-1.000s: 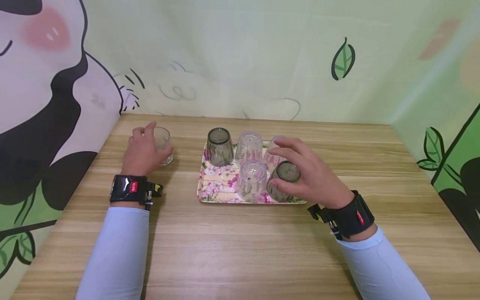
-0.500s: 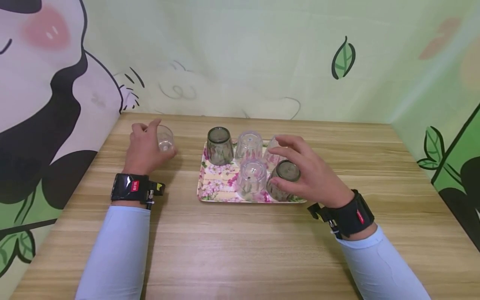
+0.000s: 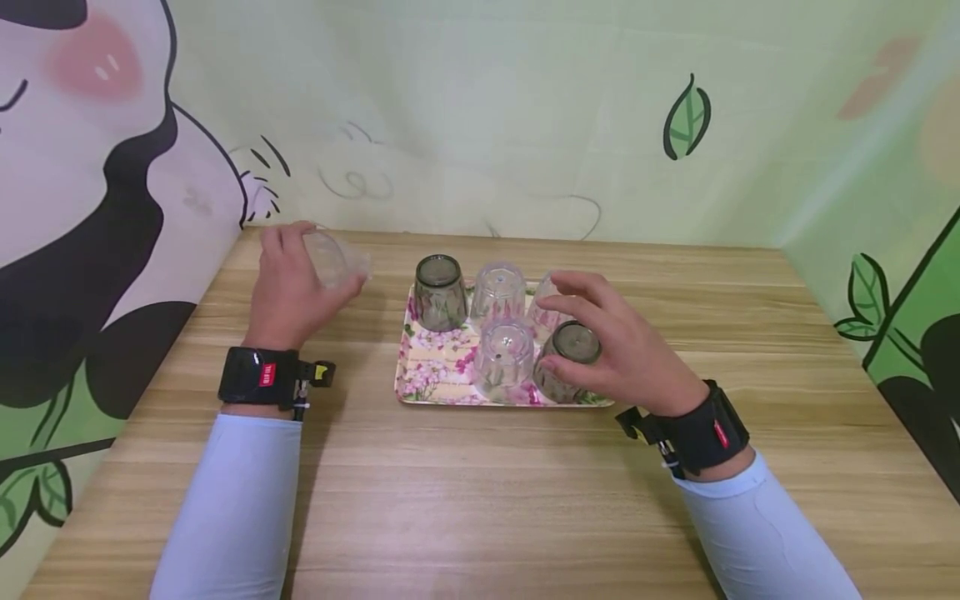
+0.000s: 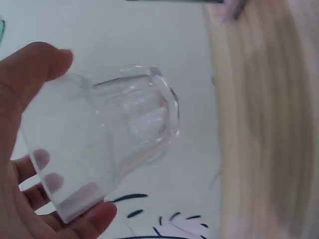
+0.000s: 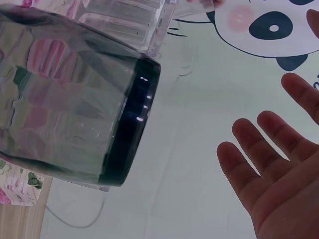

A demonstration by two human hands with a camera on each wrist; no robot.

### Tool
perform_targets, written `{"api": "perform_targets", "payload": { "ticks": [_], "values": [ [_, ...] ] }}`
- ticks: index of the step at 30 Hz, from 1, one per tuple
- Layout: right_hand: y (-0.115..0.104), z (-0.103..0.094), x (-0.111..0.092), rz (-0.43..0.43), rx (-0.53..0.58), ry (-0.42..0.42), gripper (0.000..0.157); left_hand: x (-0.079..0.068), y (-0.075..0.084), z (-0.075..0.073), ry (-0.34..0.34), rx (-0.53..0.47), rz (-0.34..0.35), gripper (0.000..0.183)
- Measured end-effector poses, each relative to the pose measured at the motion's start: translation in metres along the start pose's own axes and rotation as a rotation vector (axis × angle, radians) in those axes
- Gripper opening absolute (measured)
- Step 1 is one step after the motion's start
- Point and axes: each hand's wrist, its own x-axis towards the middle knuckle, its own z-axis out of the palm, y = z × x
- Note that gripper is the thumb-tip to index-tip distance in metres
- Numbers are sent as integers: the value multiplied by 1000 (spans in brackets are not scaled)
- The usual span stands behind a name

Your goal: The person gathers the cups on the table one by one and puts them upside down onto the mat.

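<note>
My left hand grips a clear drinking glass near its rim, at the left of the table. The glass is tilted, its base pointing away to the right. Fingers and thumb show on opposite sides of it in the left wrist view. On the right, my right hand hovers with relaxed, spread fingers beside a smoky grey glass; a gap shows between them in the right wrist view. That glass stands upside down at the front right of a floral tray.
Another grey glass sits inverted at the tray's back left. A clear glass at back middle and another clear glass in front are inverted too. A third, partly hidden, is behind my right fingers. The printed wall backs the wooden table.
The left hand has raised the clear glass from the table and tipped it from upright, so its base swings to the right. The right hand and the tray's glasses have hardly moved.
</note>
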Motion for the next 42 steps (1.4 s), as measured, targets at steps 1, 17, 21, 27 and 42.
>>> {"api": "perform_targets", "payload": {
  "ticks": [1,17,21,27,42],
  "values": [
    [0,0,0,-1,-2,0,62,0,2,-1,16,-14,14,96],
    [2,-2,0,-6,-12,-3,60,-8,33,-19,93,-128,120,75],
    [2,-2,0,-10,-13,-1,60,-11,40,-23,106,-187,143,75],
    [1,-3,-1,-20,-20,7,62,-14,52,-22,86,-317,230,72],
    [1,-4,-1,-49,-27,30,69,-28,83,-20,57,-394,453,73]
  ]
}}
